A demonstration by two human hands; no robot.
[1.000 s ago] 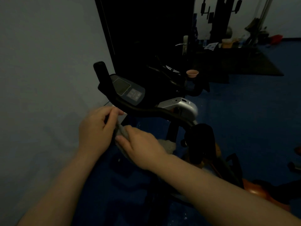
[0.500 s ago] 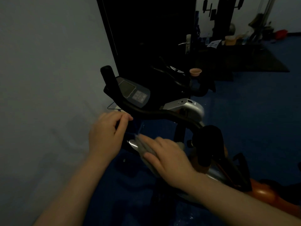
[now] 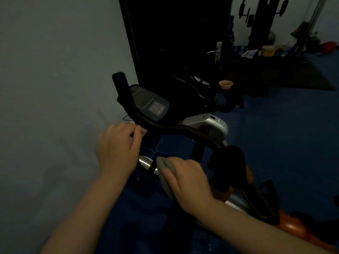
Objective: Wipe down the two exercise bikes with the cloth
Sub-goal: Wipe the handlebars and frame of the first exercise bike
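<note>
The room was dim. The right hand (image 3: 187,182) lay on a grey cloth (image 3: 166,176) and pressed it onto a shiny silver tube (image 3: 146,163) of the near exercise bike (image 3: 207,125); its fingers were curved over the cloth and held it there. The left hand (image 3: 117,147) was just beside the black handlebar (image 3: 165,126), on the wall side, with its fingers curled in. It was too dark and blurry to tell if that hand held anything. The bike's console (image 3: 149,102) with its small screen sat above the handlebar, close to the pale wall (image 3: 55,88). A second bike (image 3: 207,92) stood behind the first, very dark and hard to see, with a small pink cup (image 3: 225,84) on it. A dark door (image 3: 174,33) with a silver handle stood behind both bikes. The floor (image 3: 284,134) was blue.
</note>
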